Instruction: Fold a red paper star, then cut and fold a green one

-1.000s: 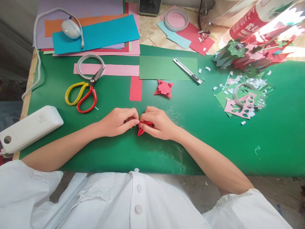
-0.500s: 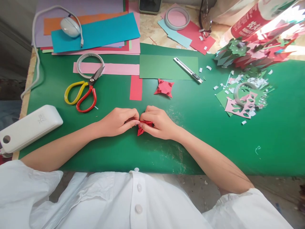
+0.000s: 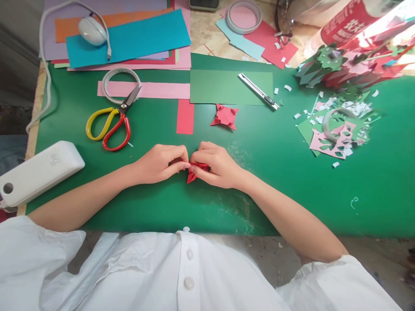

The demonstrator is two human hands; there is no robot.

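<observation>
Near the front of the green mat, my right hand (image 3: 218, 166) grips a small folded red paper piece (image 3: 192, 176), its pointed corner sticking out below the thumb. My left hand (image 3: 164, 163) pinches at the upper left edge of the same piece, thumb and forefinger pressed together. Both sets of fingertips meet there and hide most of the folds. Just beyond the right hand lies a finished-looking red paper shape (image 3: 225, 116) with pointed corners and curled bits. A red paper strip (image 3: 185, 117) lies flat ahead of the hands.
Scissors (image 3: 123, 108) with yellow and red handles overlap a tape roll (image 3: 105, 88) at left. A utility knife (image 3: 258, 91) rests on green paper (image 3: 214, 86). Paper scraps (image 3: 337, 140) lie at right, a white power bank (image 3: 42, 172) at left, coloured sheets (image 3: 139, 43) behind.
The view has shifted slightly, so things at the back sit a little higher in the picture. Both hands keep nearly the same hold on the red paper piece.
</observation>
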